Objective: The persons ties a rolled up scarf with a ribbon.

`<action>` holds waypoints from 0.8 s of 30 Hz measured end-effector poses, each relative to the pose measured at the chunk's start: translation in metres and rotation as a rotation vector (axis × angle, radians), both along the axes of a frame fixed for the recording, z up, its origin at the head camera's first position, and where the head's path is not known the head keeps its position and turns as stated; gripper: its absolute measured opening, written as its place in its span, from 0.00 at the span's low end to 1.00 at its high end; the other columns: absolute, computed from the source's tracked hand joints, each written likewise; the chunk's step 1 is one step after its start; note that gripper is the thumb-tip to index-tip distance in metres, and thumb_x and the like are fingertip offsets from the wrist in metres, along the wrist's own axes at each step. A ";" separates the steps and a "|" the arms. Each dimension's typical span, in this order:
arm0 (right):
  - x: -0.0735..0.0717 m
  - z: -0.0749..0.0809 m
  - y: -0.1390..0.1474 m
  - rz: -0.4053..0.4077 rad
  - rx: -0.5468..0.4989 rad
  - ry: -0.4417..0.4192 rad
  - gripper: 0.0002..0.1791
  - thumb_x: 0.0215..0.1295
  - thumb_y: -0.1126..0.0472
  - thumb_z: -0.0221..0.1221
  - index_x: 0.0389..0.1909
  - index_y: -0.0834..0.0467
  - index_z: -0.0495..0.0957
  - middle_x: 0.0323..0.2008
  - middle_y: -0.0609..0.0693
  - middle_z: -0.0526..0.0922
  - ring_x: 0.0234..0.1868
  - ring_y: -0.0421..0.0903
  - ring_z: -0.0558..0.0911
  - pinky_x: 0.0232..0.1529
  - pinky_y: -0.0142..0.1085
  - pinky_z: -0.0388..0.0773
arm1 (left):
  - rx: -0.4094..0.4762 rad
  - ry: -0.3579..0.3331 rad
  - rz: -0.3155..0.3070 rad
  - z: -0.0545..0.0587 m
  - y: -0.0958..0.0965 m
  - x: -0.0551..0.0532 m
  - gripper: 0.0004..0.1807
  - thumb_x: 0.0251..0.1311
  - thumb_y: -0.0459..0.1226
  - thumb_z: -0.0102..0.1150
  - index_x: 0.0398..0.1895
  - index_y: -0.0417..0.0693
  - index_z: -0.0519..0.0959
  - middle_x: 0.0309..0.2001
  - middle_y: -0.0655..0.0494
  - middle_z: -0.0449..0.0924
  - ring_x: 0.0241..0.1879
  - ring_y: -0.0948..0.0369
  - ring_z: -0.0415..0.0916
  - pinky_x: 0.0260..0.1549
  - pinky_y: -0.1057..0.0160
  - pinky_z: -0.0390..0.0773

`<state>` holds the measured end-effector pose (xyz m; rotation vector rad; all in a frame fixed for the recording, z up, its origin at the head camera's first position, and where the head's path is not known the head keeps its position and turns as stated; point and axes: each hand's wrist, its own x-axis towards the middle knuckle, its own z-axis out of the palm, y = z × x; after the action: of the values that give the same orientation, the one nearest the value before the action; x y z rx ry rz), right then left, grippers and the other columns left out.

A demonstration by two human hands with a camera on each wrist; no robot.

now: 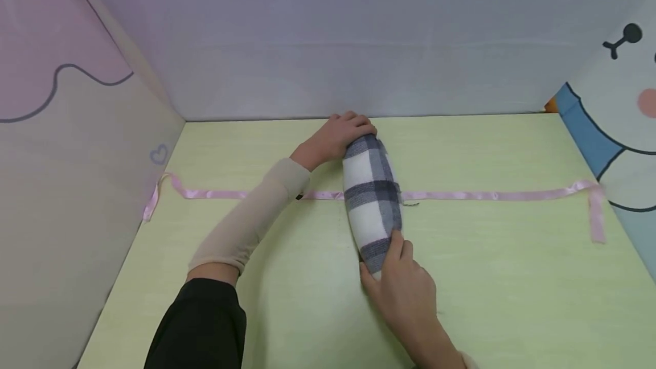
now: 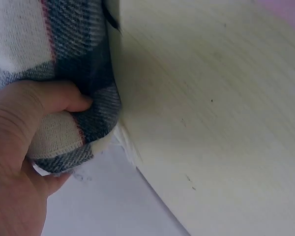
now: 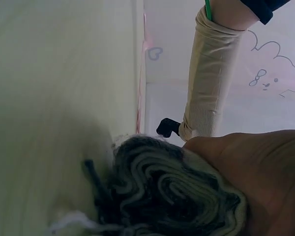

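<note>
Presently, a rolled plaid cloth lies lengthwise on the surface, roughly midway between the left and right edges, its far end close to the far edge. The left hand holds that far end, its grip pinched on the fabric. The right hand grips the near end, thumb to the left, fingers to the right. A pink ribbon crosses beneath the cloth, its right end bent near the surface's right edge.
</note>
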<state>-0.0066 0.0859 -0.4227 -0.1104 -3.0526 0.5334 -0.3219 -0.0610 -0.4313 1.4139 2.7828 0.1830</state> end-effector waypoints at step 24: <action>-0.051 0.047 0.096 0.538 -0.396 -0.536 0.42 0.78 0.35 0.51 0.79 0.57 0.57 0.73 0.61 0.71 0.71 0.59 0.75 0.65 0.58 0.75 | 0.088 -0.105 0.447 0.007 -0.033 0.065 0.40 0.74 0.38 0.56 0.84 0.55 0.52 0.79 0.45 0.62 0.70 0.43 0.72 0.57 0.42 0.78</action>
<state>-0.0576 0.1823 -0.3760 0.6845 -3.4146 1.3294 -0.2566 -0.0941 -0.4238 0.7451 2.9856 0.3751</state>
